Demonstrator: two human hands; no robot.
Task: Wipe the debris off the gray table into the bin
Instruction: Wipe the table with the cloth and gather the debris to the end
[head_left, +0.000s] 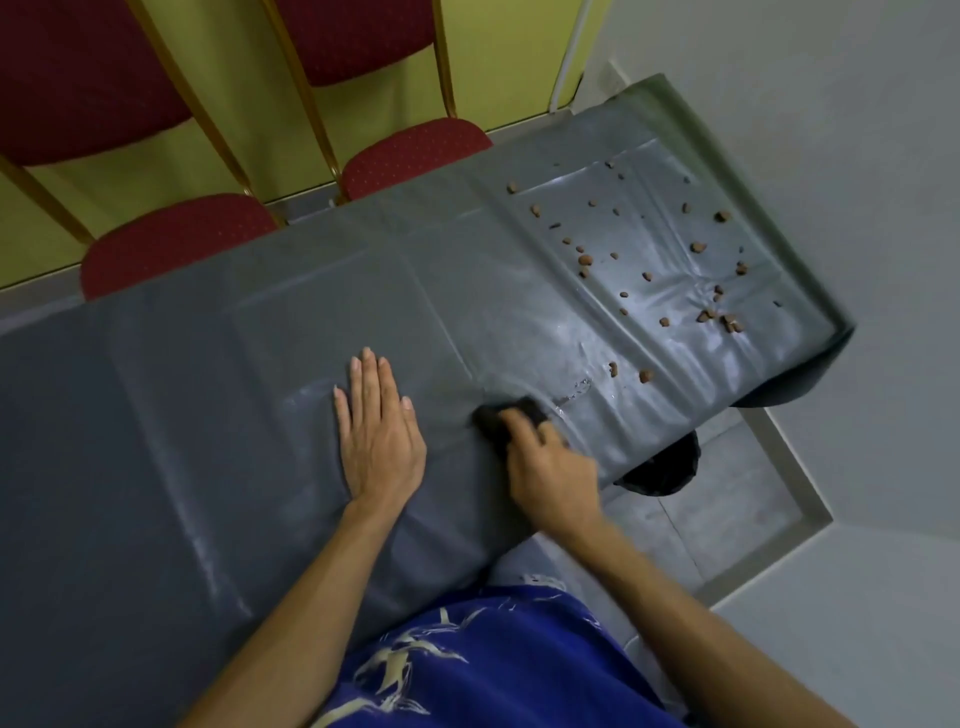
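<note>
A gray plastic-covered table runs across the view. Several small brown bits of debris lie scattered over its right end. My left hand lies flat on the cover near the middle, fingers straight. Just right of it, my right hand grips a dark cloth pressed on the table near the front edge; the hand is blurred. A small wet patch shines right of the cloth. A black bin shows partly under the table's right front corner, mostly hidden by the cover.
Two red padded chairs with gold frames stand at the table's far side against a yellow-green wall. A gray wall rises at the right. The tiled floor shows beside the bin.
</note>
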